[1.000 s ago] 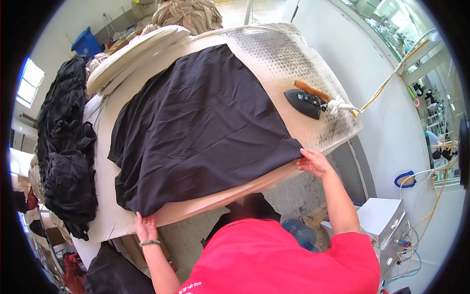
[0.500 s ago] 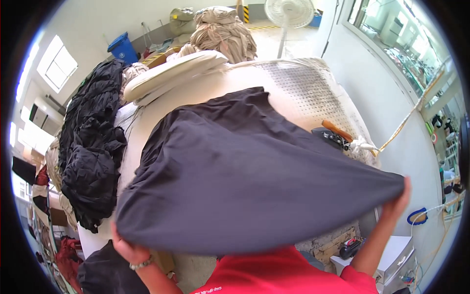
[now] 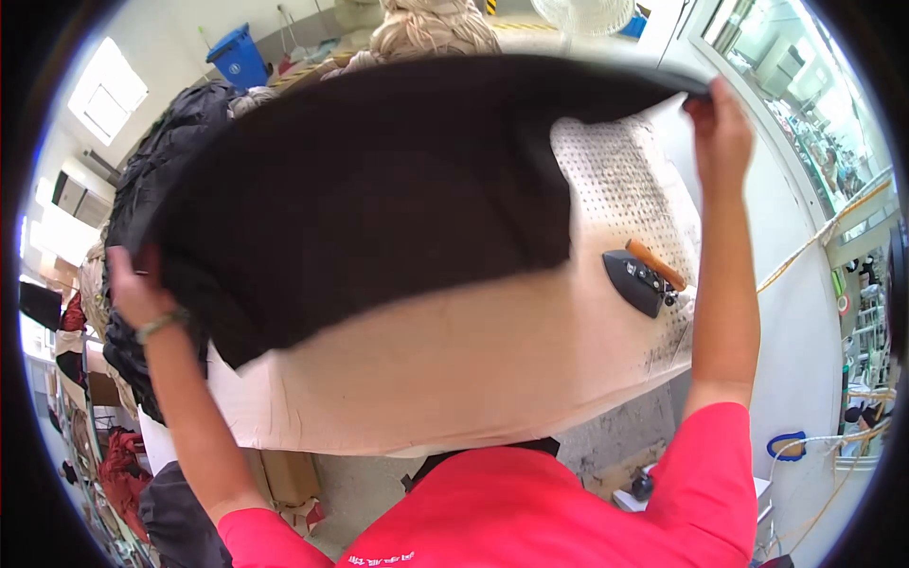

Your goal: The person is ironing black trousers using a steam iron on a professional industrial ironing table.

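Note:
A wide piece of black fabric (image 3: 379, 189), which looks like a garment, is stretched between my hands above the padded ironing table (image 3: 454, 369). My left hand (image 3: 142, 289) grips its left corner, close to the dark heap. On the far right, my right hand (image 3: 722, 133) pinches the other corner, raised higher. The cloth's middle bows away from me and its lower edge hangs over the pale table cover. An iron (image 3: 634, 282) with a wooden handle (image 3: 655, 264) rests on the table's right side, apart from both hands.
A pile of black garments (image 3: 180, 142) lines the table's left side. Beige cloth (image 3: 431, 28) is heaped behind it, near a blue bin (image 3: 239, 59) and a white fan (image 3: 585, 13). A wall with a window (image 3: 776, 85) stands at right, and a cord (image 3: 805, 241) runs beside it.
Both hands have risen and moved away from me, keeping hold of the fabric. The cloth's near edge has swung up and forward, uncovering the near table surface and more of the iron.

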Demonstrator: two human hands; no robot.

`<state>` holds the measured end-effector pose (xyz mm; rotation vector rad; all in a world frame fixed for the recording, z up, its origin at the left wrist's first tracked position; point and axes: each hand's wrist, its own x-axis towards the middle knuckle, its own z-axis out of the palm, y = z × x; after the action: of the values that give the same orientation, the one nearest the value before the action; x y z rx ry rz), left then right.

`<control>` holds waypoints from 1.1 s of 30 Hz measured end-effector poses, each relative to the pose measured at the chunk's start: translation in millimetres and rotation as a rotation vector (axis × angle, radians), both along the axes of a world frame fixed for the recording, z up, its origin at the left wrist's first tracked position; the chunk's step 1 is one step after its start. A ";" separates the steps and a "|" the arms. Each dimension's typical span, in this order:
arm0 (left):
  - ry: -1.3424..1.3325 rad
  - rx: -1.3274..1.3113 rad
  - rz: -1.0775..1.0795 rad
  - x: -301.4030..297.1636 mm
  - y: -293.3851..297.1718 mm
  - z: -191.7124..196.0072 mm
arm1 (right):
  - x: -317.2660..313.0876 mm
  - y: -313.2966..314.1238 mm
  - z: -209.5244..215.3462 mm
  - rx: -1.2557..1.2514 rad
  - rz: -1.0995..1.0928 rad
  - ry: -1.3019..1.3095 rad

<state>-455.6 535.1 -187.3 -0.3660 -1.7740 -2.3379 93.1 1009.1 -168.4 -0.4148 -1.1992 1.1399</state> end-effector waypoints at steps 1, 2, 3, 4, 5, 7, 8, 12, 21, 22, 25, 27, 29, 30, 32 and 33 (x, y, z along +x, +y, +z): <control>0.009 0.097 -0.080 -15.7 -8.2 16.6 | 0.5 5.5 4.9 0.142 0.057 0.027; 0.114 0.155 -0.160 -24.5 -19.5 19.1 | 6.3 11.7 4.5 0.131 0.008 -0.148; -0.028 0.115 -0.160 -31.2 -21.8 6.4 | 7.1 15.4 -9.3 -0.020 0.043 -0.439; -0.104 0.082 -0.156 -33.7 -24.3 -13.8 | 8.5 12.2 -39.4 -0.196 0.087 -0.605; -0.242 0.006 -0.161 -30.8 -27.7 -43.5 | 10.7 10.9 -72.5 -0.353 0.050 -0.738; -0.333 0.012 -0.163 -15.8 -35.3 -112.0 | 22.7 3.5 -139.0 -0.512 0.145 -0.677; -0.305 0.054 -0.195 -6.6 -40.0 -145.0 | 28.6 -5.7 -171.1 -0.531 0.132 -0.658; -0.523 -0.080 -0.072 45.0 -90.7 -242.9 | 76.8 -77.2 -248.4 -0.599 0.203 -0.824; -0.839 -0.215 0.104 128.5 -120.7 -350.3 | 102.3 -158.8 -319.0 -0.964 0.125 -0.824; -0.797 -0.306 0.092 130.2 -115.3 -344.6 | 99.0 -155.4 -315.8 -1.009 0.128 -0.842; -0.673 -0.426 0.034 137.2 -113.8 -315.3 | 97.7 -150.2 -296.4 -0.887 0.096 -0.797; -0.642 -0.394 -0.046 140.4 -131.0 -295.5 | 105.4 -158.5 -285.4 -0.740 0.102 -0.719; -0.563 -0.427 -0.070 144.3 -158.6 -288.0 | 117.2 -178.4 -284.3 -0.811 0.115 -0.781; -0.517 -0.427 -0.061 146.6 -171.6 -291.3 | 124.2 -189.4 -287.0 -0.822 0.102 -0.801; -0.555 -0.576 -0.001 151.1 -198.3 -303.7 | 138.6 -221.6 -300.7 -0.898 0.147 -0.934; -0.617 -0.652 -0.033 150.4 -207.8 -308.3 | 143.3 -235.3 -307.4 -0.994 0.119 -1.011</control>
<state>-305.2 327.3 -495.6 0.2962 -2.8190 -1.9416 236.4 773.8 -475.8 -1.8570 -1.4055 1.6561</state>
